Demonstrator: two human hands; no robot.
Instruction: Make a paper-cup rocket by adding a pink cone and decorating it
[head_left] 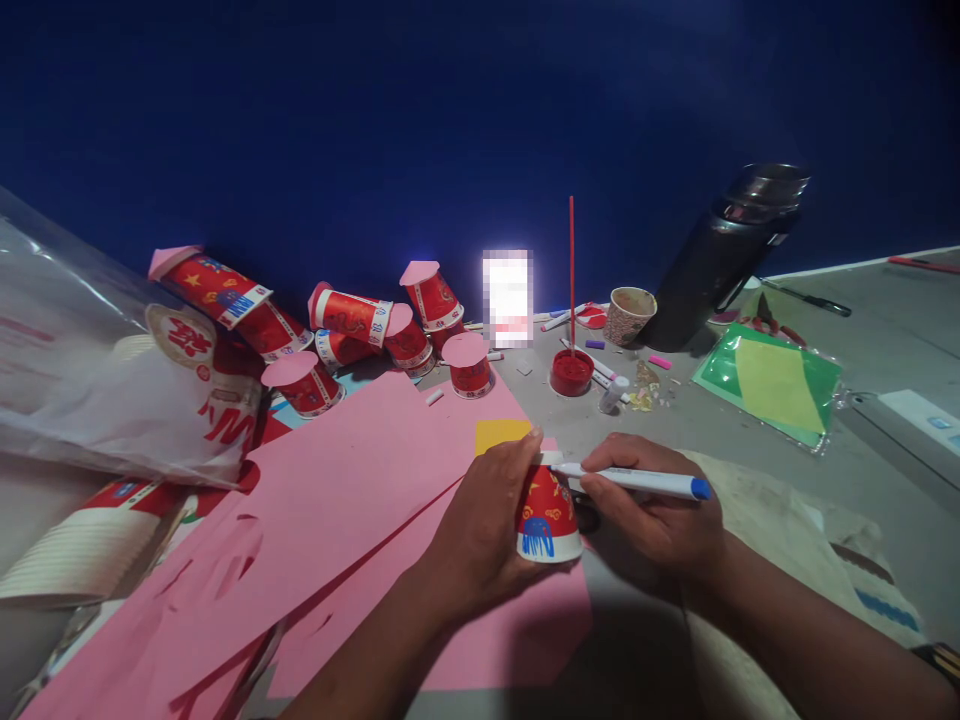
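A red paper cup is gripped at its left side by my left hand. The cup stands with its wide rim toward me and bears gold patterns and a blue drawing near that rim. My right hand is closed on a white marker with a blue end, its tip at the cup's narrow upper end. Pink paper sheets lie under and left of the cup, with a yellow paper piece just behind it.
Several red cups with pink paper tops, such as one cup, stand or lie at the back left. A plastic bag and stacked cups are on the left. A black thermos, a patterned cup, a red tub with a stick and a green packet are on the right.
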